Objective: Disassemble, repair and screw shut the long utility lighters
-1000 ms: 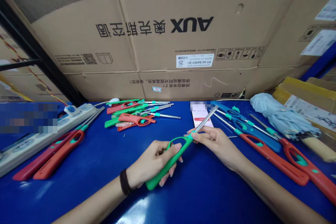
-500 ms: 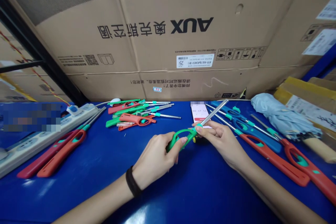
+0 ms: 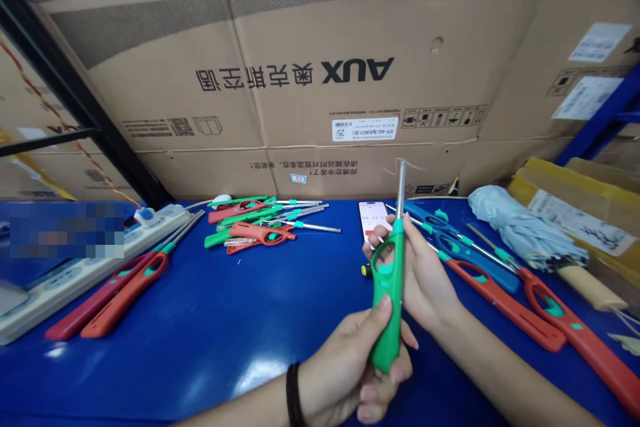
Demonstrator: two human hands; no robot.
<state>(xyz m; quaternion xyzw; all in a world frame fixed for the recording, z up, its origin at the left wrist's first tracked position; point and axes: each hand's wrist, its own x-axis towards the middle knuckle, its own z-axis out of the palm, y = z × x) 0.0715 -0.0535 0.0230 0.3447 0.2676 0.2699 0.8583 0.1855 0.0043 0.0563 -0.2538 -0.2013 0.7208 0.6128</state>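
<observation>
A long-nosed green gas lighter (image 3: 393,285) stands nearly upright before me, its metal tube pointing up. My left hand (image 3: 356,361), with a dark band at the wrist, is closed round the lower handle, thumb on its front. My right hand (image 3: 426,275) grips the upper part from the right and behind. Its thumb lies by the base of the tube, and its fingers curl round to the trigger ring, partly hidden by the lighter. Just left of the trigger ring, a small yellow and black object (image 3: 367,270) shows on the blue table.
Several green and red lighter pieces (image 3: 260,232) lie at the back left. Two red lighters (image 3: 107,313) rest beside a white power strip (image 3: 95,253). At right are blue and red lighters (image 3: 510,300) and a folded umbrella (image 3: 520,227). A phone (image 3: 369,213) stands behind my hands, before a large carton (image 3: 280,20).
The green lighter has turned from slanted to nearly upright. My left hand has moved right and lower along its handle; my right hand has shifted round its upper body. The view has tilted slightly.
</observation>
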